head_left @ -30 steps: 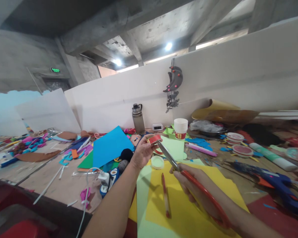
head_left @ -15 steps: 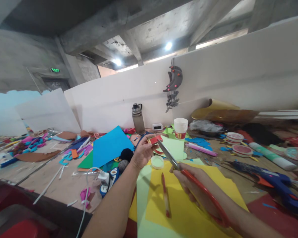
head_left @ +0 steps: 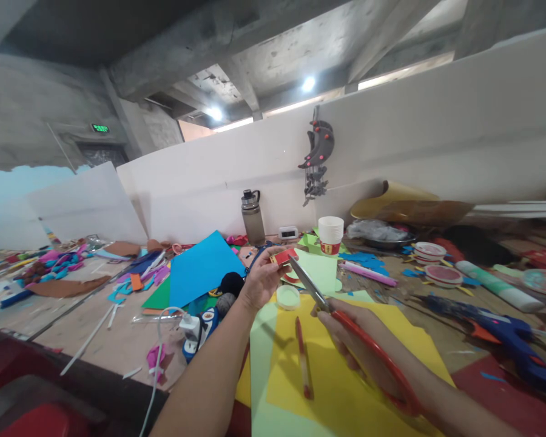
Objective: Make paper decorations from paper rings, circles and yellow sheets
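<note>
My left hand (head_left: 260,280) pinches a small red piece (head_left: 283,257), which looks like paper or card, above the table. My right hand (head_left: 348,328) grips a pair of scissors (head_left: 368,346) with red handles. The blades point up and left, and their tips are at the right edge of the red piece; whether they touch it I cannot tell. Below my hands a red pen (head_left: 303,358) lies on a yellow paper sheet (head_left: 346,394), which overlaps a pale green sheet (head_left: 260,400). A small round pale lid or dish (head_left: 288,298) sits just under the red piece.
Left of my forearm are a power strip (head_left: 193,340) with a white cable, and blue paper (head_left: 204,273). Behind stand a bottle (head_left: 253,218) and stacked paper cups (head_left: 331,233). A blue glue gun (head_left: 505,334) lies at the right among paper scraps.
</note>
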`<action>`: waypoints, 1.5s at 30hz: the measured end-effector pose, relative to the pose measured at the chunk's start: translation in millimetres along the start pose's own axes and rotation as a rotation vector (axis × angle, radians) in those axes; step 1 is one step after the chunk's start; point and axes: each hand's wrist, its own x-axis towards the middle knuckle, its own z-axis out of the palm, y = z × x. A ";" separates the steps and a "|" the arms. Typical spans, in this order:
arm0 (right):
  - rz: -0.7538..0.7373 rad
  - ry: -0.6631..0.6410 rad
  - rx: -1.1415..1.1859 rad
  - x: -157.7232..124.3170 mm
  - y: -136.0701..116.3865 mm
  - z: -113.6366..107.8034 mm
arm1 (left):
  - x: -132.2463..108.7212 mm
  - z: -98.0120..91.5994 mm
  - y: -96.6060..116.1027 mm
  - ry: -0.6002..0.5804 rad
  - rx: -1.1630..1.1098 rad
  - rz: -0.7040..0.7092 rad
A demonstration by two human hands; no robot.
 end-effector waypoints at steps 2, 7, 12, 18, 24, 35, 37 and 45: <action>0.000 0.005 0.002 0.5 0.9 0.9 | 0.2 -0.2 -0.3 -0.008 0.003 0.000; 0.026 0.004 0.001 1.6 3.1 3.0 | 0.7 -2.4 -1.3 -0.021 0.005 0.002; 0.004 0.019 0.016 1.2 0.1 2.3 | 0.6 -2.7 -1.8 -0.017 0.002 -0.001; 0.031 0.022 -0.010 0.6 -2.5 2.0 | 1.1 -2.7 -2.2 -0.012 0.001 0.009; 0.050 0.035 0.003 -2.0 -4.4 3.1 | 1.1 -3.7 -1.8 -0.035 -0.004 0.016; 0.059 0.032 -0.003 -1.3 -1.5 3.7 | 1.3 -3.7 -0.1 -0.014 0.020 0.013; 0.047 0.043 -0.013 -2.4 -2.6 3.9 | 1.4 -3.8 0.1 -0.012 0.021 0.014; 0.025 0.062 -0.009 0.6 6.7 5.9 | 2.0 -5.4 -1.6 -0.006 0.026 0.011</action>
